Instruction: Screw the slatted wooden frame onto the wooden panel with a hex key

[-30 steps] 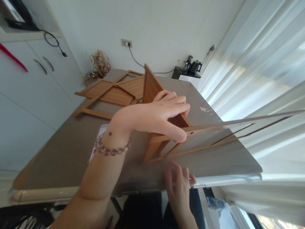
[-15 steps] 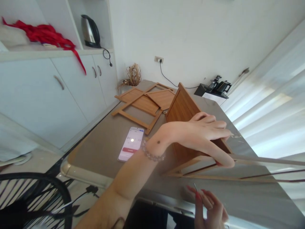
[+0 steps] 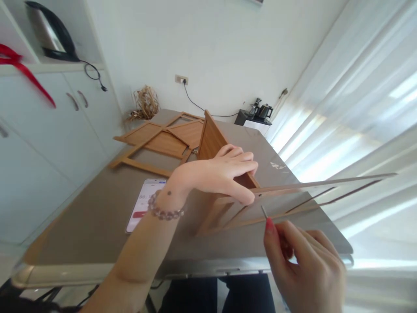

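My left hand [image 3: 228, 171], with a beaded bracelet at its wrist, is wrapped over the upper edge of a standing wooden panel [image 3: 211, 137]. Its thumb presses at the corner where the panel meets a long wooden frame [image 3: 299, 186] that reaches out to the right. A small dark hole shows in the frame just right of the thumb. Between the thumb and fingers of my right hand [image 3: 302, 252] is a thin metal rod [image 3: 264, 211], its tip pointing up, just below that hole. Whether the rod is a screw or a hex key I cannot tell.
More wooden frames and panels [image 3: 143, 164] lie on the grey table [image 3: 97, 208], left of the standing panel. A lit phone [image 3: 140, 204] lies by my left forearm. Behind are a plugged-in cable [image 3: 195, 103] and a low stand with black pots [image 3: 260, 112]; a curtain [image 3: 325, 113] hangs at right.
My right hand has risen from near the table's front edge, bringing the metal rod close to the frame. The left hand keeps its hold. The view has turned to the right.
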A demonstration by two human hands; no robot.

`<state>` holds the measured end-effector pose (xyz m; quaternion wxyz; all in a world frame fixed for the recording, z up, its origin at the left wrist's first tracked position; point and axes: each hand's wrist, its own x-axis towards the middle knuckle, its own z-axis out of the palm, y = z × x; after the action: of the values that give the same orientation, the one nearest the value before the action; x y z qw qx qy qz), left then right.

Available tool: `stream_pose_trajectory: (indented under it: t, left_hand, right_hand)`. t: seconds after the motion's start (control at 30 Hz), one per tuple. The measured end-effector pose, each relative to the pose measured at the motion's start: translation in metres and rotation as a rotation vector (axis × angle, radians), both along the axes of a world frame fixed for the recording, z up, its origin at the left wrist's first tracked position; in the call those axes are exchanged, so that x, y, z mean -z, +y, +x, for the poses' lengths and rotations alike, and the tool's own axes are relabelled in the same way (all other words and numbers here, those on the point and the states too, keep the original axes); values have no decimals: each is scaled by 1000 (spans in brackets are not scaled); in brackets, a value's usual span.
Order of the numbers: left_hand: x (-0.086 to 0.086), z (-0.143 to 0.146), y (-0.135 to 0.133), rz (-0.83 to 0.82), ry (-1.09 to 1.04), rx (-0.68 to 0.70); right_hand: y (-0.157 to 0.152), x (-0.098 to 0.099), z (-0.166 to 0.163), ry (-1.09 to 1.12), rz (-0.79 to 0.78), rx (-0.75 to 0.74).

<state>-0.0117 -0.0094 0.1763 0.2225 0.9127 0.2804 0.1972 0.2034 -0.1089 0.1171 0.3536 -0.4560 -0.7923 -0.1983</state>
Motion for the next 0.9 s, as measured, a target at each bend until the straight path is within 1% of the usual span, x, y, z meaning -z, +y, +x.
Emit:
stream_pose_trajectory:
  t: [0.07, 0.17, 0.4, 0.53, 0.73, 0.9]
  left_hand:
    - [0, 1, 1, 12, 8, 9]
    - [0, 2, 2, 26, 23, 20]
    - [0, 1, 3, -10, 25, 25]
    - [2, 1, 3, -21, 27, 23]
    - [4, 2, 4, 5, 30, 14]
    - [4, 2, 4, 8, 36, 3]
  right_hand:
    - [1, -14, -6, -25, -11, -36]
    - [4, -24, -10, -23, -47, -44]
    - [9, -27, -7, -24, -98, -64]
    - [10, -29, -5, -93, -51, -54]
    - [10, -41, -3, -327, 76, -37]
    - [10, -48, -6, -420, 100, -42]
